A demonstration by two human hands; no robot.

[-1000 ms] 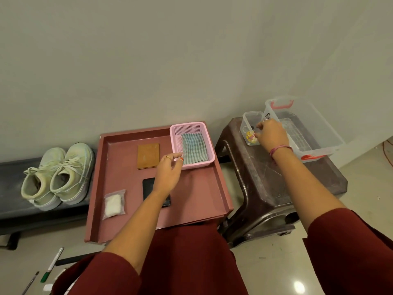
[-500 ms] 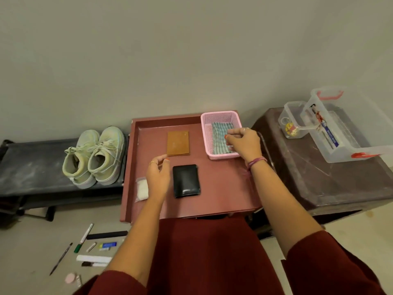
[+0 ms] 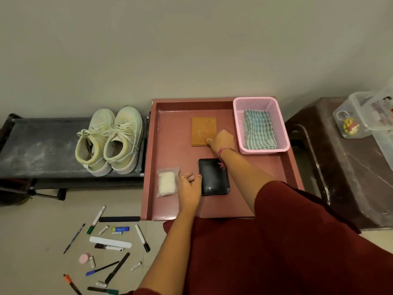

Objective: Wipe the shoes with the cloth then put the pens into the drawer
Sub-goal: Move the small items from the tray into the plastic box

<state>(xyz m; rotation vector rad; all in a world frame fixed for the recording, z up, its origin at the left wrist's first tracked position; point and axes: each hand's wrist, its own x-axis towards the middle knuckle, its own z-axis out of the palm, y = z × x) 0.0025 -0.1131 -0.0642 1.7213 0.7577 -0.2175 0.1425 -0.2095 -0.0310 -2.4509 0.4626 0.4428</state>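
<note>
At middle left, the pale shoes sit on a dark bench; pens lie scattered on the floor at lower left. The left hand rests on the red desk, fingers loosely curled, holding nothing. The right hand touches a brown card (its grip unclear). The checked cloth lies in the pink basket, right of centre.

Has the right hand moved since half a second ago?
Yes. The right hand has left the pink basket and gone left, now touching the tan pad.
</note>
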